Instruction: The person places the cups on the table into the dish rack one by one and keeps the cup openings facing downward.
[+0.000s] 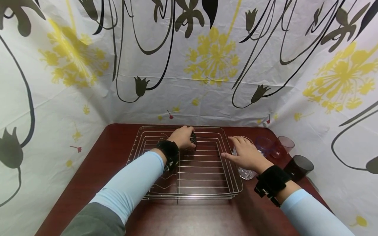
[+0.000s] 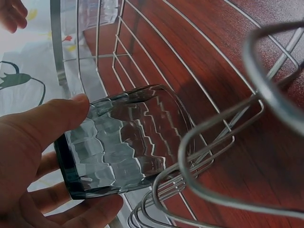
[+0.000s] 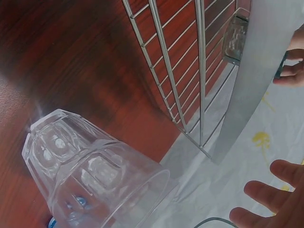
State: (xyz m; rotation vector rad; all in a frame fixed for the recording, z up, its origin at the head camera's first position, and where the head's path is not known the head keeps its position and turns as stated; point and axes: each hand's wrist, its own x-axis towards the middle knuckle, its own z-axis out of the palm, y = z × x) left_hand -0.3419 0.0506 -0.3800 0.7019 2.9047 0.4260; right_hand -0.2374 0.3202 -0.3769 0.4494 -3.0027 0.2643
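Note:
In the left wrist view, my left hand [image 2: 33, 142] grips a grey-tinted glass [image 2: 133, 137] with a rippled wall. The thumb lies along one side and the fingers curl round the other, at its thick dark end. Its far end is down among the wires of a metal dish rack [image 1: 203, 197]. My right hand [image 1: 245, 152] is stretched out with spread fingers over the rack's right side. Below that hand, beside the rack, stands a clear faceted glass [image 3: 99, 171], partly covered by the hand in the head view.
Right of the clear glass are a blue-tinted cup [image 1: 263, 144], a pink cup [image 1: 285, 143] and a dark cup [image 1: 299, 167]. The rack stands on a dark red wooden table [image 1: 97, 183]. A white patterned cloth [image 1: 183, 95] hangs round the back and sides.

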